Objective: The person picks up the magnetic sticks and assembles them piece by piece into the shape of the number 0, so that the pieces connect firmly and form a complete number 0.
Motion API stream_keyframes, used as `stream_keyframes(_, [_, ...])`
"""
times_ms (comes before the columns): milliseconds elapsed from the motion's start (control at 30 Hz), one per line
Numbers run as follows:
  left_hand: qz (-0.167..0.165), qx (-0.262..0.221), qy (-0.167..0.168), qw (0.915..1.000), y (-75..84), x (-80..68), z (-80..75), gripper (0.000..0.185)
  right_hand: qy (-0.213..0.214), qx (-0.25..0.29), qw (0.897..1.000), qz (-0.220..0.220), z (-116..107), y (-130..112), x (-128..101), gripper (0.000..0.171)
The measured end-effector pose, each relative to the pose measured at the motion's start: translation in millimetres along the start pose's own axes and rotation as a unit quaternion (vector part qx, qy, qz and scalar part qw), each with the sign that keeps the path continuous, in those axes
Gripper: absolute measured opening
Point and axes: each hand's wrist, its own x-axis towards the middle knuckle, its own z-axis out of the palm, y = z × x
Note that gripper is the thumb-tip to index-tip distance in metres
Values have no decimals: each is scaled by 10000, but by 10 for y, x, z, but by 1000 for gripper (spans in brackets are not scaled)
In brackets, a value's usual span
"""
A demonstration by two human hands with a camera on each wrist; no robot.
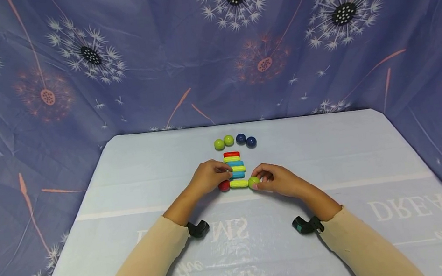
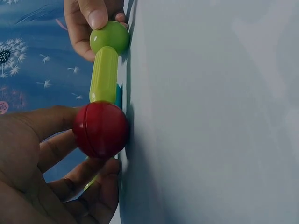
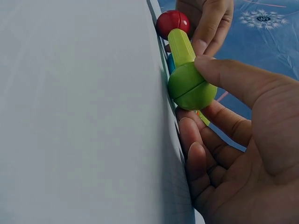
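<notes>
The green ball point(image 3: 191, 87) was pinched in the right hand point(image 1: 280, 180) against one end of a yellow rod point(image 1: 238, 183) on the desk point(image 1: 333, 150). The red ball point(image 2: 100, 129), at the far end, was steadied by the left hand's point(image 1: 207, 177) curled fingers. Both ends were best pressed squarely inward.

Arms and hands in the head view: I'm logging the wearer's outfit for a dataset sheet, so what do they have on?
Both arms wear long, close-fitting beige sleeves, the left sleeve and the right sleeve, ending at the wrists. The left hand and right hand are bare: no gloves or rings show. A small black wrist mount sits at the left cuff; a black-and-teal mount sits at the right.
</notes>
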Motion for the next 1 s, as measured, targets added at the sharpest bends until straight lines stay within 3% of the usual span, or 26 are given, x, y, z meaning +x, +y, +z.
stream_keyframes(533, [-356, 223, -45, 9991, 85, 36, 92, 15, -155, -12, 9998, -156, -11, 12, -10, 31])
stream_keyframes(1000, [-276, 487, -174, 9983, 87, 50, 123, 17, -246, -55, 9994, -227, -20, 26, -2, 31])
